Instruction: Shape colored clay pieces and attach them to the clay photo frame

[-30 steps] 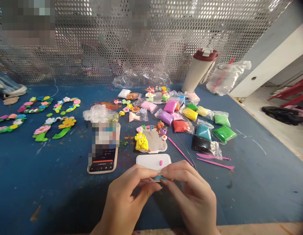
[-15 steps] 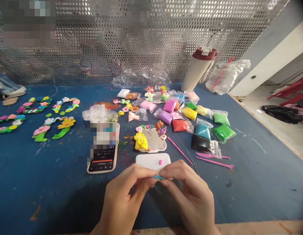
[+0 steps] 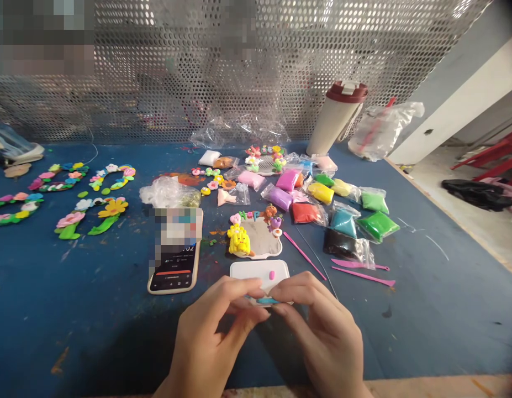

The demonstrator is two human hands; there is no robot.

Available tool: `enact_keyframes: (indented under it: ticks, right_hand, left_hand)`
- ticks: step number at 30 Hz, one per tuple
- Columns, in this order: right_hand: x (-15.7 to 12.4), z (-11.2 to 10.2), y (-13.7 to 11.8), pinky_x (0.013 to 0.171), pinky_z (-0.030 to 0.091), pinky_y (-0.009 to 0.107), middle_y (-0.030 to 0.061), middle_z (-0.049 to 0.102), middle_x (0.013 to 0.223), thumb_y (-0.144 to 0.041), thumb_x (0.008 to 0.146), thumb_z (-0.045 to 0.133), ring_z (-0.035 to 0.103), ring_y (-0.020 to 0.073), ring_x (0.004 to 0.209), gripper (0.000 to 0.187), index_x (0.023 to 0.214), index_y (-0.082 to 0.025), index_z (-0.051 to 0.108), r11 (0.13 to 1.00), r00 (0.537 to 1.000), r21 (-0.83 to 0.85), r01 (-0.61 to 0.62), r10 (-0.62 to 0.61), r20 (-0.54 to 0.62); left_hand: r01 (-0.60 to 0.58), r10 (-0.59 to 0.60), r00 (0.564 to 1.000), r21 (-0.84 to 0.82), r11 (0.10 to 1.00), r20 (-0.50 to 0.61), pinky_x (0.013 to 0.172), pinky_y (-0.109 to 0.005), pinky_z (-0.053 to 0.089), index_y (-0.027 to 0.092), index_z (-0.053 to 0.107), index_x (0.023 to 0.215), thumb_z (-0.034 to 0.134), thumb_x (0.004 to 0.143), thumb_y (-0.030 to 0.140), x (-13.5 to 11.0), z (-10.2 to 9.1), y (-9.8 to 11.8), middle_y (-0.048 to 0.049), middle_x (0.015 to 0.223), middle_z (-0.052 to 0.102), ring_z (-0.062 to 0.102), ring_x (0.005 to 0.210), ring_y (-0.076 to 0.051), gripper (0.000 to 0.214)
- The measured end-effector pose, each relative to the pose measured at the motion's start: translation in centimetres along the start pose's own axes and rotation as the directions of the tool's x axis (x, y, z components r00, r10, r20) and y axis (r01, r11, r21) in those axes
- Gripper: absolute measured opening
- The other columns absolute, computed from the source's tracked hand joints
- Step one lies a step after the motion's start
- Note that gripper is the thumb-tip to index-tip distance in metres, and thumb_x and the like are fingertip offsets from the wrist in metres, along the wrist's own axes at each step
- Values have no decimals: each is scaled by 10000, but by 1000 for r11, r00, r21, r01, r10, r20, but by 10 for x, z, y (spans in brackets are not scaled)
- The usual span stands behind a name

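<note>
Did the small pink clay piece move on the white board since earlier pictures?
No, the pink clay piece stays near the right end of the white board.

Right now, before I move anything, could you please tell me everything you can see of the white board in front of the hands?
The white board is a flat rectangle with rounded corners and a smooth, plastic-looking surface. It lies on the blue table, just below the clay-decorated plaque. A small pink clay piece sits on it. The left hand and right hand cover its near edge, with a turquoise clay strip at their fingertips.
</note>
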State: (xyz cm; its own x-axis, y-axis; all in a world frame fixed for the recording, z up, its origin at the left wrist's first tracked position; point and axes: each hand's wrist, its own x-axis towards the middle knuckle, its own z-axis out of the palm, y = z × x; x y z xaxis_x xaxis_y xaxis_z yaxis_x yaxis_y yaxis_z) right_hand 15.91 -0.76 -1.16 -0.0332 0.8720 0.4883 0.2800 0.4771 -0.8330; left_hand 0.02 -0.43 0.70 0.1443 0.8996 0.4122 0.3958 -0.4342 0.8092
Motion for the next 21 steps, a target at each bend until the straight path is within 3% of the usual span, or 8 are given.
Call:
enact_keyframes:
  ticks: [6,11,21]
  right_hand:
    - [2,0,0,616,521,256,14,657,761,-55,838,613,628,140,711,146,848,-195,653,1000,1000,-10,13,-13,10]
    - [2,-1,-2,618,531,265,31,672,793,-75,838,626,637,151,732,140,912,-190,654,996,997,-47,81,-81,2]
    - [2,0,-3,604,527,270,29,669,776,-32,822,611,634,152,715,170,876,-187,655,994,996,-59,89,-90,-4]
  left_hand:
    - [-123,122,992,53,991,28,722,-106,527,190,677,935,616,842,32,0,0,-1,21,835,710,682,758,-79,193]
    - [-119,120,993,95,988,-8,731,-112,524,184,670,924,613,849,44,0,-1,2,26,817,701,675,741,-75,169]
    - [-118,120,993,115,986,-16,701,-138,541,207,654,919,599,866,74,-1,-1,2,28,796,693,674,718,-89,153]
